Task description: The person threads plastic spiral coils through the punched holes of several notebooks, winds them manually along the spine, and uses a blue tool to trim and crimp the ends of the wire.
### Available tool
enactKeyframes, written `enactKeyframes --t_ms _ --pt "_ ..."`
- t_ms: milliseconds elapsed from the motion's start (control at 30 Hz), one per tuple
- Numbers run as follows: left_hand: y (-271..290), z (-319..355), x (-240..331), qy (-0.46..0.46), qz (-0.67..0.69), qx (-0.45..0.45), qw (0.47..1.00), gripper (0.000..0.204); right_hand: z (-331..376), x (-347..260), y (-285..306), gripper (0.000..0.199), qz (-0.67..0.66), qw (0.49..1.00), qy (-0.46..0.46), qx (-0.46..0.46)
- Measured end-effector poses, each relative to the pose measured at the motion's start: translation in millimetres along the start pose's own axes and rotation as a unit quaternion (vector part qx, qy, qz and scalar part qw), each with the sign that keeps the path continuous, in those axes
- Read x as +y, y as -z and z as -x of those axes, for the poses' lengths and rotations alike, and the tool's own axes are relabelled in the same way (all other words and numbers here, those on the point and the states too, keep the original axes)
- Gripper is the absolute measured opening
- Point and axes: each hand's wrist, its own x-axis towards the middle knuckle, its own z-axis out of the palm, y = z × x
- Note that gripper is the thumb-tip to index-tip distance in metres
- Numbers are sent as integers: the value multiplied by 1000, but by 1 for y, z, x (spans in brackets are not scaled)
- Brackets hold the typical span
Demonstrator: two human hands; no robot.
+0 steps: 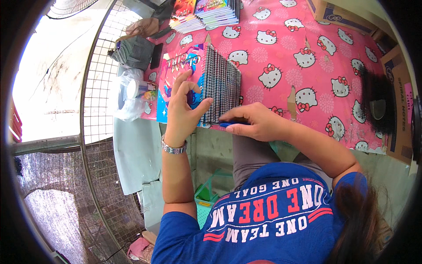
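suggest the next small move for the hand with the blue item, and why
Perhaps bring the blue item toward the nearest coils while the left hand steadies the spiral notebooks: the right hand holds it close beside their near end, and the left hand sits by the coils.

Blue T-shirt, five o'clock: white and red slogan capitals, inverted. Spiral-bound notebook, eleven o'clock: cover title lettering. Cardboard carton, three o'clock: dark printed capitals; pink label, lettered.

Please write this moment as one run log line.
left hand: at spiral notebook stack | right hand: blue object held, kind unclear | pink-covered table: second book stack farther back
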Motion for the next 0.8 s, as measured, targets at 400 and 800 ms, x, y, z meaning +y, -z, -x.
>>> enactKeyframes --t_ms 400,800 --pt "0 1 4 28 11 -6 1000 32 0 3 6 35 -19 994 -99 -43" --pt "1 1 5 26 0 -16 1000 32 -7 -12 20 33 -35 970 -210 -114"
